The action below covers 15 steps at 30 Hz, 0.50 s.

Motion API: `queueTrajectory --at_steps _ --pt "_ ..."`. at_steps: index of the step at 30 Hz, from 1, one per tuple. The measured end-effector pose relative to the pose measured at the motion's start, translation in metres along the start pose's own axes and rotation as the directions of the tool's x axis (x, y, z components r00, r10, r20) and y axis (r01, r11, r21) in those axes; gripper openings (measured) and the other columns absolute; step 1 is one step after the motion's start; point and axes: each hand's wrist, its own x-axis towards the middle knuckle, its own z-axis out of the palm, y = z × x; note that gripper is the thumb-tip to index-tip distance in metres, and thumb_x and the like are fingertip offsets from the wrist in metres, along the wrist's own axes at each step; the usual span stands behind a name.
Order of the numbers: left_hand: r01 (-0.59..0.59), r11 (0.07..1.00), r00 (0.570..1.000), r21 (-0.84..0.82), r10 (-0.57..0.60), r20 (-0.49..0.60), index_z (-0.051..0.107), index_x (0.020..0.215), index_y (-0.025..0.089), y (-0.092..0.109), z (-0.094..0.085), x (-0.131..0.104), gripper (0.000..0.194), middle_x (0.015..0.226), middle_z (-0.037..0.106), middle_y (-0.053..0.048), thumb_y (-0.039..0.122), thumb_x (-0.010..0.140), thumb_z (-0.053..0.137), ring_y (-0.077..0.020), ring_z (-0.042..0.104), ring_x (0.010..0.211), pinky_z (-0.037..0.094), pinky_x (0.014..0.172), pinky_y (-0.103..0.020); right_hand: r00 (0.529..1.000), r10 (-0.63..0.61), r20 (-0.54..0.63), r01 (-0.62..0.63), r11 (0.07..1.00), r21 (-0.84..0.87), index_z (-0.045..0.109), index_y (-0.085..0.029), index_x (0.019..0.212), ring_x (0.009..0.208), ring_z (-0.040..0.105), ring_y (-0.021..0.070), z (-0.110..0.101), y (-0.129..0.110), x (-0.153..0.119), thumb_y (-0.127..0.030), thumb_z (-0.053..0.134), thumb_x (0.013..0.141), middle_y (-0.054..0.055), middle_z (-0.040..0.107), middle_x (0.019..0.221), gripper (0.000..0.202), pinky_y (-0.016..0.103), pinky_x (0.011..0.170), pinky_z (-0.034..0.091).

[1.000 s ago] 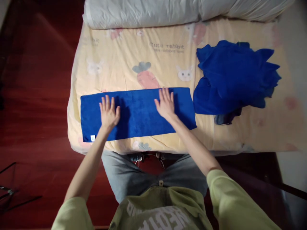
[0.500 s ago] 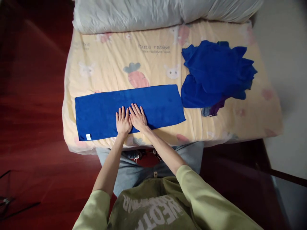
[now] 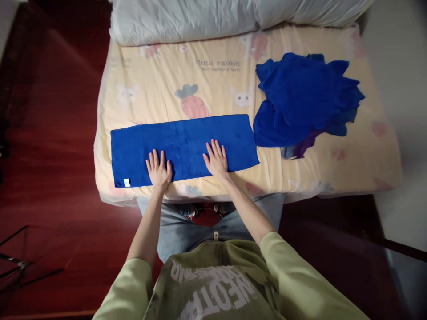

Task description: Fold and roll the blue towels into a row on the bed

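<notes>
A blue towel (image 3: 187, 146) lies spread as a long flat strip near the bed's front edge, with a small white label (image 3: 126, 182) at its lower left corner. My left hand (image 3: 159, 171) rests on the left half of the towel, palm down, fingers spread. On its right half lies my right hand (image 3: 216, 159), also flat and open. Neither hand grips anything. Just past the towel's right end is a loose heap of blue cloths (image 3: 307, 98), with a purple cloth (image 3: 307, 143) showing at its bottom.
The bed (image 3: 150, 102) wears a pale yellow sheet printed with rabbits and carrots. A rolled grey-white quilt (image 3: 187, 20) lies along its far side. A pale wall (image 3: 393, 89) stands at the right, and a black stand (image 3: 20, 264) is on the red floor at lower left.
My hands have slid apart over the towel, the left one leftward and the right one rightward. They were side by side at its middle before. The view has shifted slightly.
</notes>
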Motion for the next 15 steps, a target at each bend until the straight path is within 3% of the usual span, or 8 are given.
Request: queueTrajectory --at_steps 8,15 --pt "0.209 0.974 0.971 0.085 -0.197 -0.134 0.031 0.161 0.012 -0.080 -0.040 -0.033 0.068 0.171 0.015 -0.018 0.046 0.102 0.035 -0.0341 0.006 0.160 0.005 0.127 -0.060 0.973 0.196 -0.119 -0.212 0.967 -0.141 0.033 -0.013 0.161 0.158 0.017 0.0272 -0.024 0.080 -0.028 -0.044 0.027 0.107 0.015 0.022 0.170 0.063 0.055 0.127 0.016" --pt "0.309 0.948 0.936 0.079 -0.288 -0.201 0.029 0.162 0.011 -0.106 -0.047 -0.043 0.072 0.171 0.016 -0.019 0.050 0.102 0.033 -0.0341 0.008 0.159 0.006 0.127 -0.059 0.941 0.285 -0.185 -0.323 0.917 -0.232 0.035 -0.011 0.160 0.157 0.021 0.0284 -0.043 0.125 -0.056 -0.044 0.024 0.106 0.018 0.028 0.167 0.064 0.056 0.125 0.021"
